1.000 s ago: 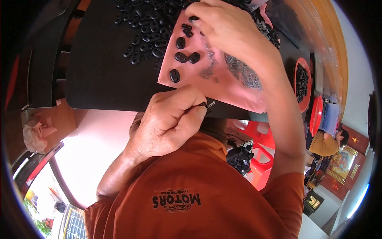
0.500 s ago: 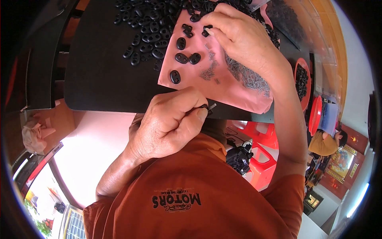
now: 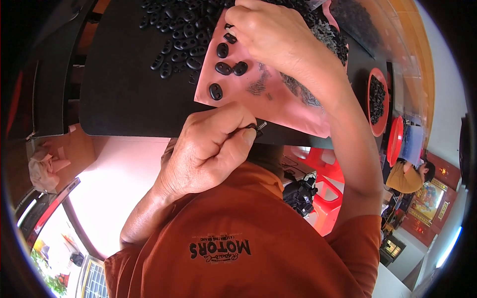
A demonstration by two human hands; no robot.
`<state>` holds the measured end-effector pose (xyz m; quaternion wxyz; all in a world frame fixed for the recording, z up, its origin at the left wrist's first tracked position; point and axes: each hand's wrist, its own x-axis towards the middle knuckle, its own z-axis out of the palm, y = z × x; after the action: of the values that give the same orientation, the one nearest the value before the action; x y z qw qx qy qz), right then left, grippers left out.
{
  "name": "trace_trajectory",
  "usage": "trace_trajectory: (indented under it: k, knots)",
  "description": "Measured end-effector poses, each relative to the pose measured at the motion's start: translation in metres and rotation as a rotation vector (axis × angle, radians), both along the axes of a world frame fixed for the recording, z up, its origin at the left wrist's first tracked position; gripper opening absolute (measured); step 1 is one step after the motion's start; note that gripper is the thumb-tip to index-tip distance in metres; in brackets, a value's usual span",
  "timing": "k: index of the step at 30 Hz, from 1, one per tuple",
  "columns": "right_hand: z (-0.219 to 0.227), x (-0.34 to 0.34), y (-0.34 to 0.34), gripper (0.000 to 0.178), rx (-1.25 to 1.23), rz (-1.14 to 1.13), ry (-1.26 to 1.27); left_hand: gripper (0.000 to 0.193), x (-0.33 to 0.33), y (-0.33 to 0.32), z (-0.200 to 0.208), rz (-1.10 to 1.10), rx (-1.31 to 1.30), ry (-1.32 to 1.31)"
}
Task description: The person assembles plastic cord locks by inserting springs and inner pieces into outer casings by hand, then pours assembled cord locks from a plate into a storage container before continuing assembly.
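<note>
My left hand (image 3: 211, 151) is closed near the table's front edge, pinching a small black plastic piece (image 3: 252, 127) between thumb and forefinger. A thin metal spring (image 3: 262, 125) sticks out of that piece. Over the far part of a pink sheet (image 3: 298, 124), my right hand (image 3: 268, 37) has its fingers pinched at a small black plastic piece (image 3: 229, 26); its fingertips are partly hidden. Just below them lies another small black piece (image 3: 230, 38). Several black oval cord-lock bodies with two holes (image 3: 215, 91) rest along the sheet's left side. Loose springs (image 3: 258, 85) lie under my right forearm.
A heap of black cord-lock bodies (image 3: 186, 37) covers the far part of the black table (image 3: 119, 89). To the right stands a red bowl of small black parts (image 3: 376, 102). Red stools (image 3: 325, 198) stand below the table. Another person (image 3: 405, 178) sits far right.
My right hand has moved left across the pink sheet, to the small black pieces at its far left. The left hand keeps its pinch on the piece with the spring, almost still.
</note>
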<state>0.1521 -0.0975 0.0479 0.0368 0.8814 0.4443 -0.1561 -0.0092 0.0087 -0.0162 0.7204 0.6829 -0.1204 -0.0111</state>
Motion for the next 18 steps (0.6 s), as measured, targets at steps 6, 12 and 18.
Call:
trace_trajectory:
  k: [6, 12, 18]
  knots:
    - [-0.006, 0.002, -0.014, 0.009, 0.122, 0.051, -0.073, 0.003, -0.001, 0.001, -0.002, 0.031, -0.025, -0.026]
    - [-0.027, 0.014, -0.054, 0.010, 0.383, -0.004, -0.287, 0.003, -0.001, 0.000, -0.003, 0.006, -0.024, -0.040]
    - [-0.030, 0.011, -0.053, 0.011, 0.392, -0.006, -0.235, 0.003, -0.001, 0.000, -0.004, 0.014, -0.008, -0.042]
